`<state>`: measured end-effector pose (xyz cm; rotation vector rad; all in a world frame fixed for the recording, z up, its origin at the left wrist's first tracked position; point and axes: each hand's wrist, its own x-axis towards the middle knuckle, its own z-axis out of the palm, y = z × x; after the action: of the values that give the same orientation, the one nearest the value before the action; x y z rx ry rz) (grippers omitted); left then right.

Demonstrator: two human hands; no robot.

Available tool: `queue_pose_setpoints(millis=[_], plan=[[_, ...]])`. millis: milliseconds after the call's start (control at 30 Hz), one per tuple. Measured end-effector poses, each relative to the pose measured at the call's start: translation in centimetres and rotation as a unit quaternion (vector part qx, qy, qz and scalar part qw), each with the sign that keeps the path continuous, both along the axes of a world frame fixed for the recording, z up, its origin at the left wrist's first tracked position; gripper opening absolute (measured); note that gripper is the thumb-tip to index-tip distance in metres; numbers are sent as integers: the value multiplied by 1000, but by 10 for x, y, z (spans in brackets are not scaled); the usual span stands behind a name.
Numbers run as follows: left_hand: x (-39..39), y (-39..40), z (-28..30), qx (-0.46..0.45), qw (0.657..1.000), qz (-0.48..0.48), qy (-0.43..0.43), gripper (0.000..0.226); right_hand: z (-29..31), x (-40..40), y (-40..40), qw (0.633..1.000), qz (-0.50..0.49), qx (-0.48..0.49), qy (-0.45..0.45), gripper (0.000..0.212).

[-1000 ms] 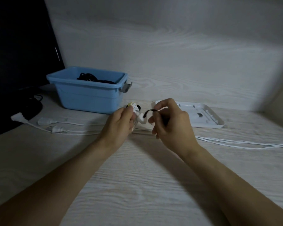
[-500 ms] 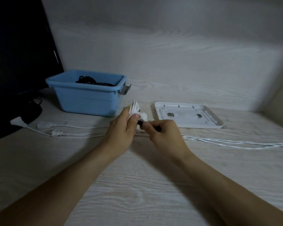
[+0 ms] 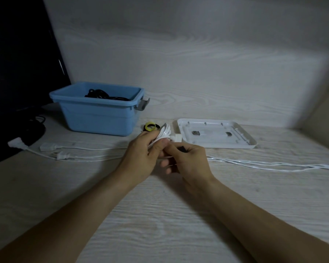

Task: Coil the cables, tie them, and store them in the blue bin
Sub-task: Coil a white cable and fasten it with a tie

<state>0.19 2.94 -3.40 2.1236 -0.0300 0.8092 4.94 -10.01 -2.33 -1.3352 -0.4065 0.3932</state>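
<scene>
My left hand (image 3: 142,156) grips a small coil of white cable (image 3: 164,132) above the middle of the table, the loops and a white plug sticking up past my fingers. My right hand (image 3: 188,160) presses against the coil from the right and pinches a black tie (image 3: 182,149) at its base. The blue bin (image 3: 101,118) stands behind and to the left, with a coil of black cable (image 3: 101,94) inside. Yellow and black ties (image 3: 150,126) lie on the table just right of the bin.
A white lid (image 3: 215,133) lies upside down at the back right. Loose white cables with plugs (image 3: 65,154) run across the table from left to right (image 3: 273,165) behind my hands. A dark monitor with black cables (image 3: 17,92) fills the far left.
My right hand dropped from holding the black tie up in a loop to pulling it low against the coil. The coil now stands more upright in my left hand.
</scene>
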Motion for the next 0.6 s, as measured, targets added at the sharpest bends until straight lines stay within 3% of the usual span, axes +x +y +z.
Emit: queue_pose_setpoints(millis=[133,367,467,600], plan=[[-1,-3,0,-19,999,-24,-21,15,2,0,-2,999,-26,-4,-24,15],[1,-7,-2,-25,999,-22,-38,31,3,7,-3,995,-92,-31,-9,30],[3,-7,-3,-23,999,-18,-36,37,0,5,-1,998,-56,-17,10,29],[3,-6,-2,-12,999,-12,-27,26,-4,2,0,1000,0,-1,31,35]])
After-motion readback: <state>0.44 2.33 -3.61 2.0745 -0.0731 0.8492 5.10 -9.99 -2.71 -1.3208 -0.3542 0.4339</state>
